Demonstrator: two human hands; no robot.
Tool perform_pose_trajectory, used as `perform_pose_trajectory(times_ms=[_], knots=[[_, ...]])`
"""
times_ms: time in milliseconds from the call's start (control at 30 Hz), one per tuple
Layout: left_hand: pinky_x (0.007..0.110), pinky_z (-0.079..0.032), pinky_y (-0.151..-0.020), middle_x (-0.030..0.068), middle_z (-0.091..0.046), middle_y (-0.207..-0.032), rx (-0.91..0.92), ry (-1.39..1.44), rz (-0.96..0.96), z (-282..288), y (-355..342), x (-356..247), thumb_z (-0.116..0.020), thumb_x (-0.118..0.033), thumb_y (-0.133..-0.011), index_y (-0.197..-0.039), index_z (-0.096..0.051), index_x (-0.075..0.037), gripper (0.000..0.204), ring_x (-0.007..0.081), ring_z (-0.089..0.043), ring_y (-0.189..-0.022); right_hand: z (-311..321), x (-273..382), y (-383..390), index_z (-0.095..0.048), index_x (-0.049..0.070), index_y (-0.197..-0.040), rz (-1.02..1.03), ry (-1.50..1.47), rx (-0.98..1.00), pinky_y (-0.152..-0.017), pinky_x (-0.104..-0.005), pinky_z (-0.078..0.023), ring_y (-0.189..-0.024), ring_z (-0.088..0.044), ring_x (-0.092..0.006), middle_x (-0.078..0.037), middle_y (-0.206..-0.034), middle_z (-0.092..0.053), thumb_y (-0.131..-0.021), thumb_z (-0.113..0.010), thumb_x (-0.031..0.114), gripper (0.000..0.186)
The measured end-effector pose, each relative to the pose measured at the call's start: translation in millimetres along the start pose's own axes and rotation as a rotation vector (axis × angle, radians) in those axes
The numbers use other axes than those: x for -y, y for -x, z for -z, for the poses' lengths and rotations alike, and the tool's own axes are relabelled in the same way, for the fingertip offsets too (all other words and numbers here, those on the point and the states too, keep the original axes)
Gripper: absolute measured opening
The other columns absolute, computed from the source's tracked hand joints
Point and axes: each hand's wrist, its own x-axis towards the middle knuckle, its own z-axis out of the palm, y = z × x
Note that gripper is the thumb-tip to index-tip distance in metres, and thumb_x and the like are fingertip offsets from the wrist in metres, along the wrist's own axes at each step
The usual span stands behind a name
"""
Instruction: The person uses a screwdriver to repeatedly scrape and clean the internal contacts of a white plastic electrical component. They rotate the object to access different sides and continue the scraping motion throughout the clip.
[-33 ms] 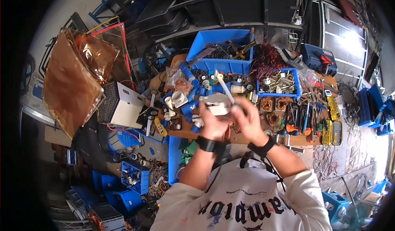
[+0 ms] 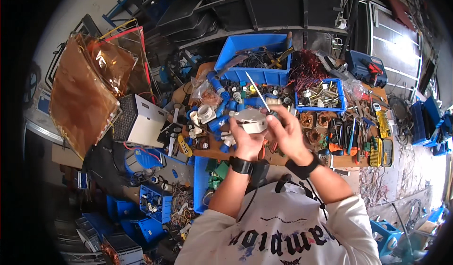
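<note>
Over the near middle of the workbench, my left hand (image 2: 246,142) is closed around a shallow whitish box with angled sides (image 2: 255,126), its grey top face turned up. My right hand (image 2: 288,132) is closed beside it, thumb near the box's right side. From its fingers a thin, straight white piece (image 2: 256,91) sticks up and to the left; whether it is a rod or a flat plate seen edge-on I cannot tell. Behind the box lie blue and white pipe fittings (image 2: 206,113) in a loose heap.
A large blue bin (image 2: 252,75) of tools stands at the back of the wooden bench (image 2: 207,149). Right of centre is a blue tray (image 2: 319,109) of metal fasteners. Hand tools (image 2: 350,135) crowd the right side. A blue bin (image 2: 200,180) sits below the bench's front edge.
The white piece looked broader and blurred before; now it appears thin and sharper, with its tip higher. My right hand has turned slightly. The box stays in my left hand.
</note>
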Motion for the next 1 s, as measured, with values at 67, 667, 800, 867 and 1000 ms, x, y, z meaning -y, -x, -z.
perform_pose_trajectory(times_ms=[67, 667, 800, 867, 1000], knots=[[0.050, -0.055, -0.075, 0.0107, -0.066, -0.099, 0.205, 0.115, 0.091, 8.7, 5.9, -25.7, -0.031, -0.062, -0.094, -0.110, -0.060, -0.011, 0.061, 0.0320, -0.065, -0.087, 11.3, 22.1, 3.4, -0.063, 0.001, -0.112, 0.084, 0.156, 0.032, -0.064, -0.0261, -0.047, -0.073, -0.059, -0.0079, -0.004, -0.080, -0.066, -0.096, -0.060, 0.015, 0.021], [0.049, -0.057, -0.075, 0.0086, -0.067, -0.104, 0.238, -0.191, -0.221, -59.9, 53.7, -60.3, -0.034, -0.056, -0.094, -0.114, -0.061, -0.010, 0.057, 0.0318, -0.066, -0.094, 29.7, 80.4, 46.6, -0.061, 0.005, -0.109, 0.120, 0.793, 0.219, -0.049, -0.0444, -0.045, -0.053, -0.059, -0.0381, -0.018, -0.057, -0.056, -0.088, -0.066, 0.016, 0.023], [0.049, -0.057, -0.074, 0.0083, -0.067, -0.105, 0.190, -0.233, -0.262, -66.4, 57.1, -56.5, -0.033, -0.057, -0.094, -0.117, -0.060, -0.011, 0.059, 0.0315, -0.066, -0.095, 29.1, 78.3, 53.8, -0.061, 0.006, -0.109, 0.202, 0.838, 0.187, -0.052, -0.0447, -0.049, -0.056, -0.061, -0.0384, -0.018, -0.064, -0.061, -0.088, -0.066, 0.016, 0.024], [0.050, -0.057, -0.074, 0.0082, -0.067, -0.105, 0.174, -0.279, -0.280, -68.9, 59.3, -52.8, -0.032, -0.059, -0.094, -0.119, -0.059, -0.011, 0.060, 0.0317, -0.066, -0.095, 26.8, 83.1, 52.3, -0.061, 0.006, -0.108, 0.149, 0.906, 0.190, -0.054, -0.0451, -0.050, -0.058, -0.062, -0.0385, -0.018, -0.068, -0.063, -0.088, -0.066, 0.016, 0.023], [0.051, -0.056, -0.073, 0.0088, -0.067, -0.106, 0.195, -0.328, -0.317, -70.1, 60.1, -48.2, -0.030, -0.061, -0.093, -0.122, -0.058, -0.012, 0.064, 0.0326, -0.066, -0.095, 21.0, 80.7, 49.7, -0.061, 0.004, -0.107, 0.226, 0.915, 0.156, -0.053, -0.0434, -0.049, -0.059, -0.062, -0.0388, -0.018, -0.071, -0.065, -0.088, -0.066, 0.015, 0.023]])
